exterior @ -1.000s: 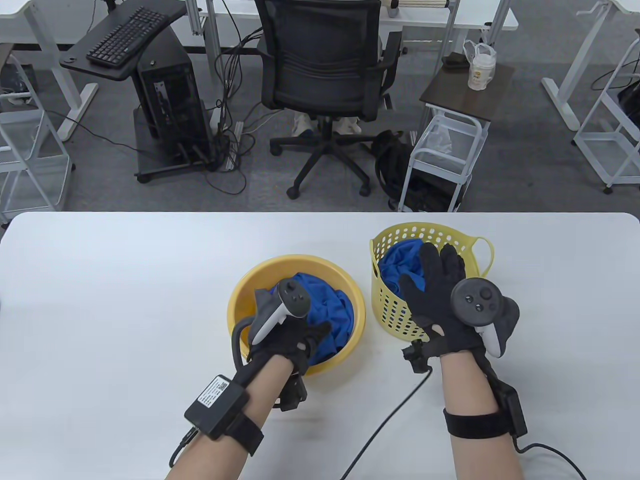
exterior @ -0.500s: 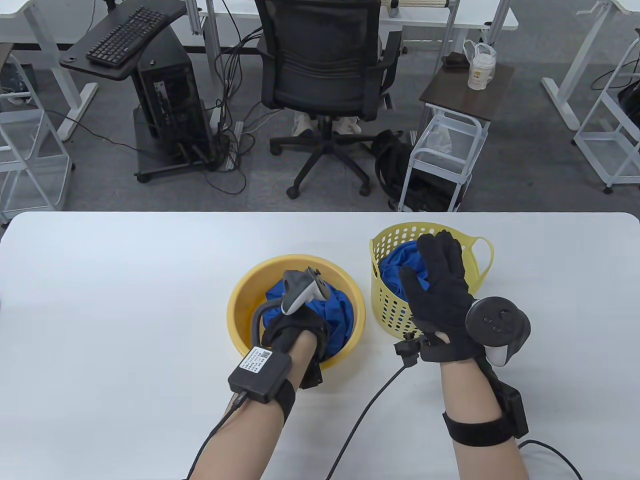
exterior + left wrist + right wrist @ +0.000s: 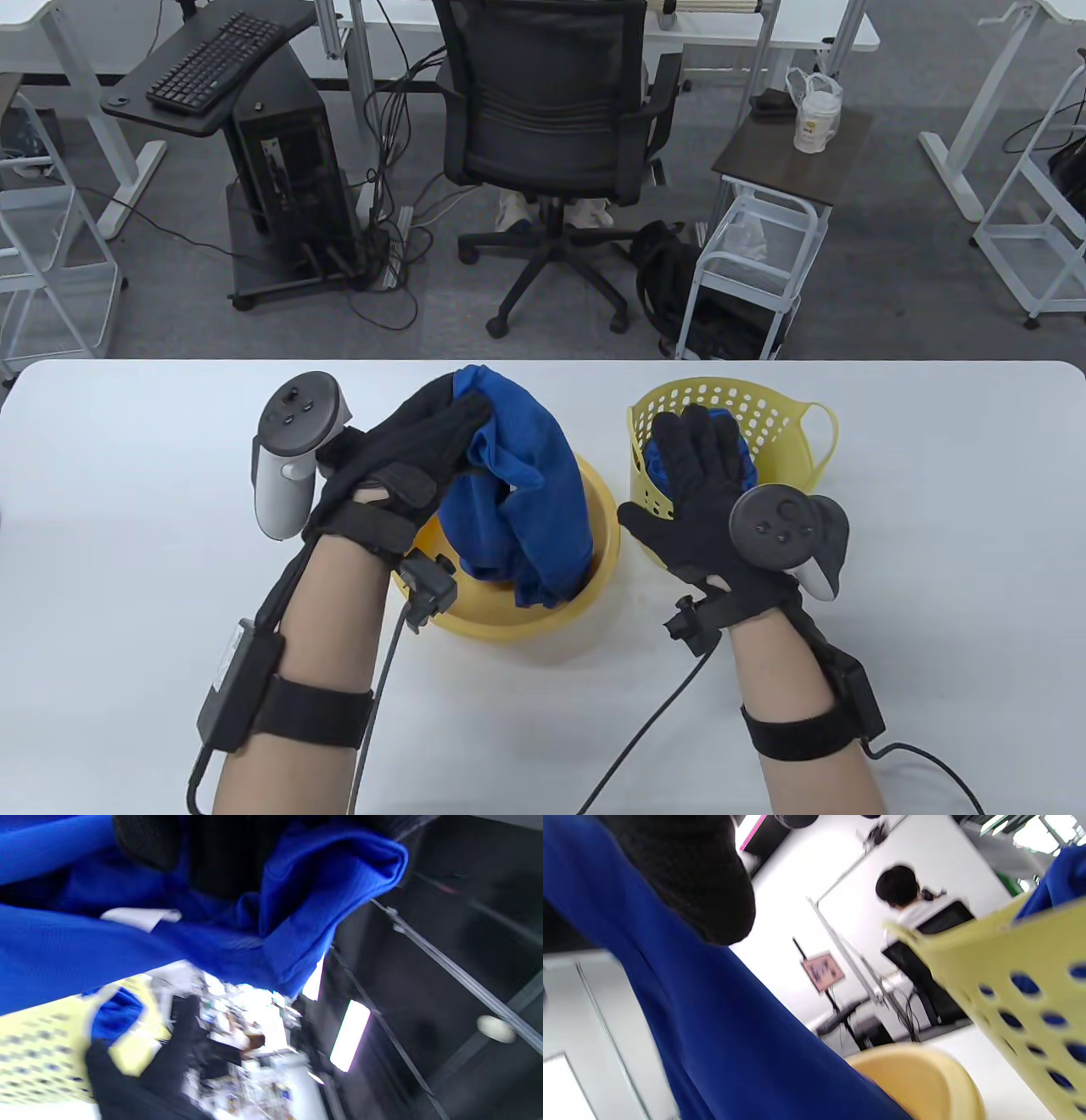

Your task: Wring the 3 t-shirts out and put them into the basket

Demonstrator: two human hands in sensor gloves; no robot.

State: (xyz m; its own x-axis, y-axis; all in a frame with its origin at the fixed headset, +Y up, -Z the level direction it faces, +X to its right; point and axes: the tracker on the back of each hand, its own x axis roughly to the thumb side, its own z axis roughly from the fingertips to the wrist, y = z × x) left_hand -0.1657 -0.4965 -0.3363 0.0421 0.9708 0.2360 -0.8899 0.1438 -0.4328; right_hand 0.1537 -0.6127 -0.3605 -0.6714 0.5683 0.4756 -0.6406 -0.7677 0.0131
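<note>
Basket (image 3: 810, 424) right of basin (image 3: 594, 586)

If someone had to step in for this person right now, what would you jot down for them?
Left hand: grips a blue t-shirt, lifted above the yellow bowl, its lower end hanging into the bowl.
Right hand: open, holds nothing, fingers spread in front of the yellow basket.
Done: blue cloth already lies in the basket; how many shirts that is cannot be told.
Left: wring the lifted shirt, drop it in the basket, then check the bowl for another; the shirt hides its inside.
</note>
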